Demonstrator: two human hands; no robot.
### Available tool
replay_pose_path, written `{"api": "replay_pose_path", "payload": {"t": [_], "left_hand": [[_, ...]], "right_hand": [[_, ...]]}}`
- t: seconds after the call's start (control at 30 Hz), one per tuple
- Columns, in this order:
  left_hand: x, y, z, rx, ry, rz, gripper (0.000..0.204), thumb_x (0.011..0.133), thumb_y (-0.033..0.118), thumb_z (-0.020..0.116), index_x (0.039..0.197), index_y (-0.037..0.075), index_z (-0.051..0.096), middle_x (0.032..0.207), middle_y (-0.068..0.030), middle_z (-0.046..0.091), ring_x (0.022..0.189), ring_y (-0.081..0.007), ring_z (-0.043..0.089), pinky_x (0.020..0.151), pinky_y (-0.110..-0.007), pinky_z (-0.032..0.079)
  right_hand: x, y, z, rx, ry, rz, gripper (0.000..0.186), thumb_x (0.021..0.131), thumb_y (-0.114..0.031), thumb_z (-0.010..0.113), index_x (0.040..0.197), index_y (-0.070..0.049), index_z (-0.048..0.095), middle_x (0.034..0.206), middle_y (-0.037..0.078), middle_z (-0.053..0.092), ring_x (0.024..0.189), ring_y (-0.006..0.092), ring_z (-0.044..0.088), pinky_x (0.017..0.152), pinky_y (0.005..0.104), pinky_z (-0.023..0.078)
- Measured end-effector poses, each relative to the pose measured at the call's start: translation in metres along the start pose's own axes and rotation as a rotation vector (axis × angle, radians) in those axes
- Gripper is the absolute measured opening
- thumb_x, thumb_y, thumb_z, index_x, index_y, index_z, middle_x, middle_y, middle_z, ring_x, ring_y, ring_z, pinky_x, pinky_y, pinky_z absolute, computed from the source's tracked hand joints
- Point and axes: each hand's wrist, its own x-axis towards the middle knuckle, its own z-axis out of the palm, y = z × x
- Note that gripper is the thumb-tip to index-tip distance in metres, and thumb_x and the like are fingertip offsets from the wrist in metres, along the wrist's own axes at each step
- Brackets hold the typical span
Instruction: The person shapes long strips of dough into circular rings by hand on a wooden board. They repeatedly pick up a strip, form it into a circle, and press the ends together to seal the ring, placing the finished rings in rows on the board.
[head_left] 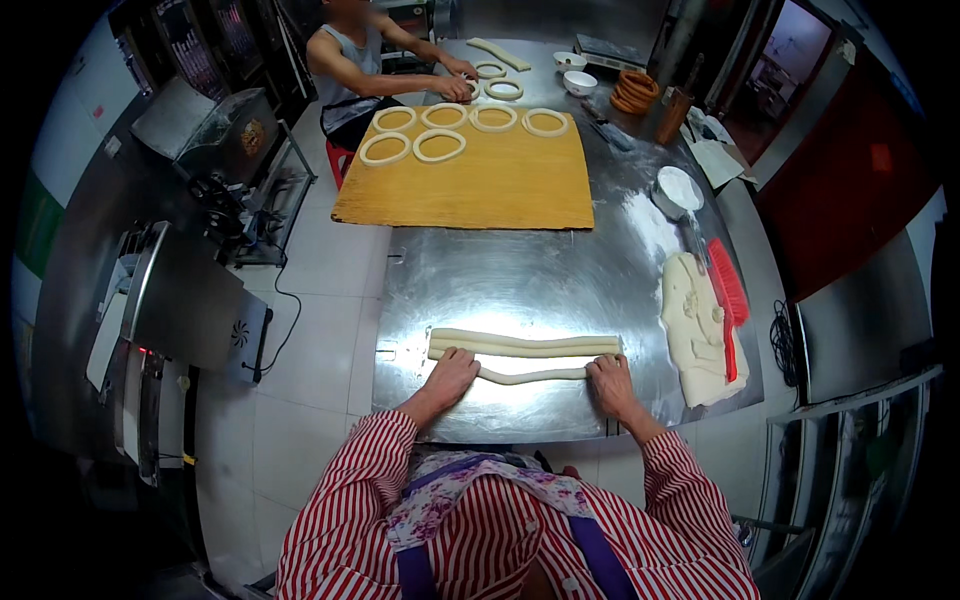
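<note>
A thin dough rope (530,378) sags slightly between my two hands on the steel table, close to its front edge. My left hand (453,370) is closed over the rope's left end, and my right hand (610,380) grips its right end. Just beyond it, several thicker dough strips (525,345) lie side by side, touching or nearly so. The fingertips of both hands come close to the ends of these strips. What my fingers cover of the rope is hidden.
A yellow board (460,195) bears several dough rings (440,147); behind it a co-worker's hands (455,82) shape another. At right lie a dough slab (697,340), a red brush (729,285) and a flour scoop (678,190). Browned rings (634,92) are stacked far right.
</note>
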Motion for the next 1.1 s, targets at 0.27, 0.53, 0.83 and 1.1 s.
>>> {"api": "replay_pose_path", "payload": {"t": [0.27, 0.53, 0.83, 1.1], "left_hand": [[-0.028, 0.008, -0.009, -0.289, -0.055, -0.074, 0.017, 0.083, 0.017, 0.062, 0.089, 0.002, 0.056, 0.088, -0.0148, 0.056, 0.086, -0.0323, 0.056, 0.075, -0.043, 0.047], [-0.059, -0.010, -0.041, -0.461, -0.103, -0.291, 0.032, 0.081, 0.019, 0.069, 0.107, 0.008, 0.053, 0.097, -0.0124, 0.061, 0.089, -0.0316, 0.059, 0.078, -0.043, 0.045], [-0.102, -0.020, -0.027, -0.385, -0.077, -0.364, 0.034, 0.082, 0.026, 0.073, 0.108, 0.008, 0.062, 0.098, -0.0095, 0.061, 0.094, -0.0282, 0.058, 0.086, -0.040, 0.041], [-0.116, -0.026, -0.026, -0.345, -0.047, -0.436, 0.024, 0.081, 0.025, 0.073, 0.098, 0.008, 0.069, 0.093, -0.0104, 0.061, 0.092, -0.0286, 0.058, 0.083, -0.041, 0.044]], "right_hand": [[-0.026, -0.012, -0.010, 0.241, -0.110, 0.024, 0.025, 0.083, -0.021, 0.062, 0.101, -0.003, 0.061, 0.095, 0.016, 0.063, 0.096, 0.0342, 0.059, 0.092, 0.0443, 0.040], [-0.024, -0.033, -0.036, 0.450, -0.135, 0.205, 0.026, 0.083, -0.016, 0.065, 0.104, -0.002, 0.058, 0.099, 0.018, 0.063, 0.092, 0.0373, 0.060, 0.087, 0.0462, 0.045], [-0.022, -0.042, 0.007, 0.445, 0.006, 0.171, 0.033, 0.079, -0.013, 0.071, 0.109, -0.005, 0.062, 0.096, 0.015, 0.063, 0.091, 0.0356, 0.060, 0.081, 0.0458, 0.048], [-0.019, -0.046, 0.001, 0.418, 0.022, 0.250, 0.021, 0.081, -0.016, 0.071, 0.099, -0.008, 0.069, 0.093, 0.012, 0.061, 0.090, 0.0324, 0.061, 0.078, 0.0429, 0.050]]}}
